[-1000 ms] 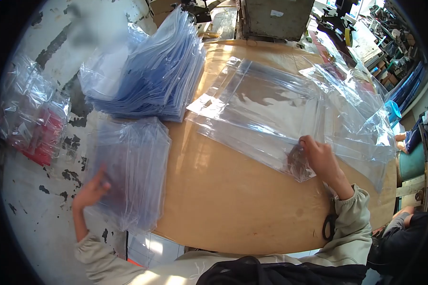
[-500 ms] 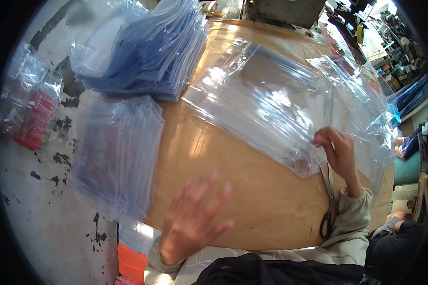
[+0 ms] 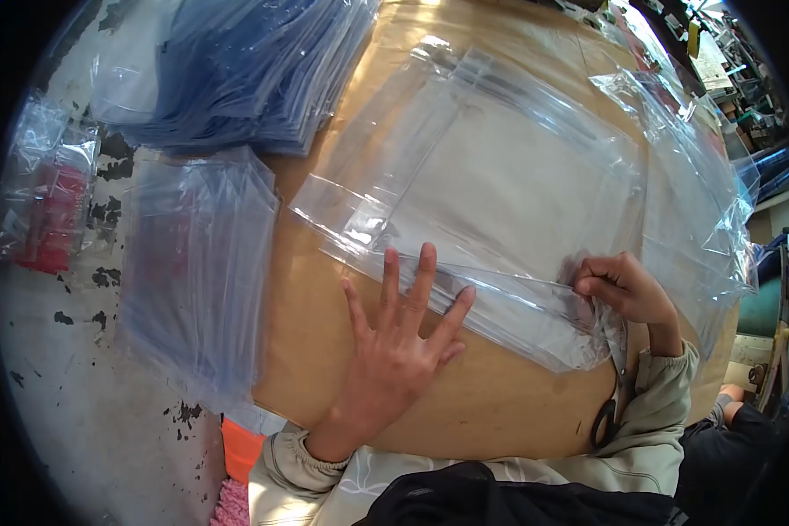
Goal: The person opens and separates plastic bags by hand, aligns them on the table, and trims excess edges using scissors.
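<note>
A stack of clear plastic sheets (image 3: pixel 517 175), folded and shaped like bags, lies on the brown table (image 3: pixel 491 408). My right hand (image 3: pixel 627 289) is closed in a pinch on the near right edge of the top clear plastic sheet, which is pulled into a taut fold. My left hand (image 3: pixel 403 342) has its fingers spread, palm down, with the fingertips over the near left edge of the stack. Black-handled scissors (image 3: pixel 606 421) lie beside my right forearm, their blades partly under the plastic.
A tall pile of bluish plastic sheets (image 3: pixel 237 79) stands at the far left, with a smaller stack of clear plastic (image 3: pixel 197 272) nearer. More loose clear plastic (image 3: pixel 697 202) covers the right side. Packets with red contents (image 3: pixel 57 210) lie on the worn grey surface (image 3: pixel 88 421).
My left hand has moved forward and right onto the near edge of the plastic. My right hand keeps its pinch, and the top sheet has become smoother. The view has shifted slightly.
</note>
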Demonstrator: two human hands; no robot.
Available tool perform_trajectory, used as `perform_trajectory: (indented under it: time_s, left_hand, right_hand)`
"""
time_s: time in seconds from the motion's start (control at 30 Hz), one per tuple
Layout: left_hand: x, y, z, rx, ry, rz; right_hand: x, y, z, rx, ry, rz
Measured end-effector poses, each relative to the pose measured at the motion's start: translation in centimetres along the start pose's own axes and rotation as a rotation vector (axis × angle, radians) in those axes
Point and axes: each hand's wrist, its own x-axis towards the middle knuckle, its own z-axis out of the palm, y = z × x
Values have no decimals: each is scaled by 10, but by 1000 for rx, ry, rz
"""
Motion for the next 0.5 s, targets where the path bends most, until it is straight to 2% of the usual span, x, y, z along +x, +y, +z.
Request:
perform_trajectory:
  time_s: [0.1,0.2,0.4,0.5]
  left_hand:
    - [3,2,1,-4,20,-5]
    - [4,2,4,61,-55,87]
    - [12,3,2,19,-144,56]
    - [15,7,1,51,-144,42]
  right_hand:
    - [1,5,-1,77,-18,2]
    - [2,9,-1,113,-16,-5]
    - [1,7,-5,97,-83,-48]
    - [-4,8,-11,453,-143,-103]
